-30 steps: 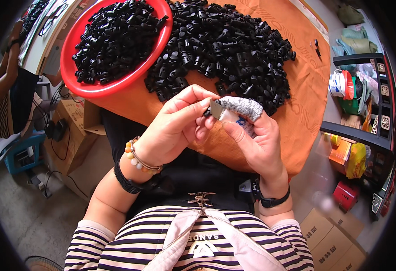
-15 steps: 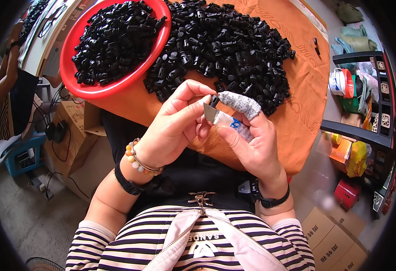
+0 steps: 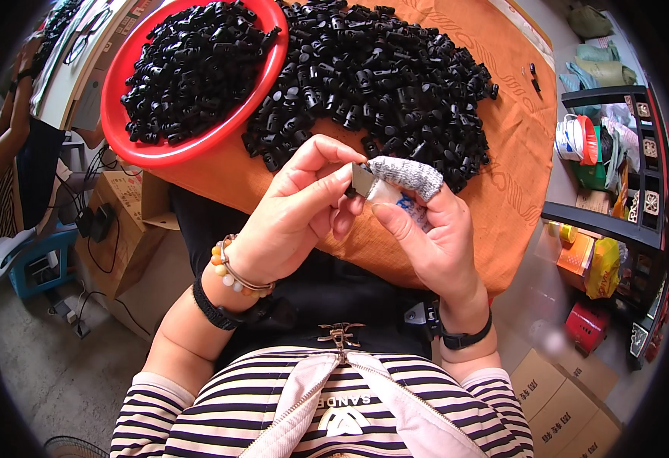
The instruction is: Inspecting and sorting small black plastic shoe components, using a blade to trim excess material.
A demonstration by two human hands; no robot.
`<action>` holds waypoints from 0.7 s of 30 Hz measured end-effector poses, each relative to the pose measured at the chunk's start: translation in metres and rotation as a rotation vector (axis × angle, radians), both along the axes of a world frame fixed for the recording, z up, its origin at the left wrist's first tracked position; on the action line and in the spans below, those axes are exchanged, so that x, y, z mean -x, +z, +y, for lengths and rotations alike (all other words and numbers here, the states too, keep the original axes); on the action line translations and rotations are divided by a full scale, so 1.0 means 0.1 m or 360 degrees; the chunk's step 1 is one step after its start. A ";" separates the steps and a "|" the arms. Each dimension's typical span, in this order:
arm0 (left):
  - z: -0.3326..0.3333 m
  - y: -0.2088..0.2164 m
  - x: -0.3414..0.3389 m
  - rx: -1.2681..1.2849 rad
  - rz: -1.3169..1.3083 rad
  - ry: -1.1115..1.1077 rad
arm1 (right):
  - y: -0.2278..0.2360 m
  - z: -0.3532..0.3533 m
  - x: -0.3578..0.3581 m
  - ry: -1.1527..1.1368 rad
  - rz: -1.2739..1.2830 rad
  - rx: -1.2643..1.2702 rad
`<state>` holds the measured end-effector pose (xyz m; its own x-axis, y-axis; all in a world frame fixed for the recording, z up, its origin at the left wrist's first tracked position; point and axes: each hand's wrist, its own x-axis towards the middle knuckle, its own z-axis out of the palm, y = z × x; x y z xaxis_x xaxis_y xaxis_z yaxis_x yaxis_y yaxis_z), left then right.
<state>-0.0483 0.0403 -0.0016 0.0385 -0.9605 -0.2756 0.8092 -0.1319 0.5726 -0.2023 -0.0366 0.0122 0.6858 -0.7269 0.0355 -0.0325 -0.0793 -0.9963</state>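
My left hand (image 3: 311, 187) is closed, thumb and forefinger pinching a small black plastic cord lock that is mostly hidden by the fingers and the blade. In my right hand (image 3: 433, 229) is a scraper blade (image 3: 362, 180), a short flat metal piece whose handle is wrapped in white material with blue marks. The blade's edge lies against the left fingertips, at the cord lock. A grey knitted finger sleeve (image 3: 409, 175) covers my right forefinger, which reaches over the blade. Beyond both hands spreads a big heap of black cord locks (image 3: 395, 84).
A red basin (image 3: 273, 84) full of similar black parts stands at the far left on the orange tablecloth (image 3: 510, 206). One loose black piece (image 3: 534, 78) lies at the right. Cardboard boxes (image 3: 559, 404) and a dark shelf (image 3: 601, 221) stand to the right. Another person (image 3: 14, 153) sits at the left.
The blade has turned and moved in closer to the left fingertips, hiding more of the cord lock. My right hand has shifted slightly to the right; the left hand has barely moved.
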 end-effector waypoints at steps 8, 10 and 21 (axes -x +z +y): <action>-0.01 0.01 -0.04 0.0036 0.0125 -0.0083 | 0.02 0.02 0.01 0.0055 0.0048 0.0026; 0.00 0.01 -0.04 0.0034 0.0127 -0.0073 | 0.01 0.02 0.00 0.0053 0.0020 0.0047; 0.00 -0.01 -0.04 0.0032 0.0164 -0.0069 | 0.01 0.03 -0.02 0.0032 -0.0052 0.0052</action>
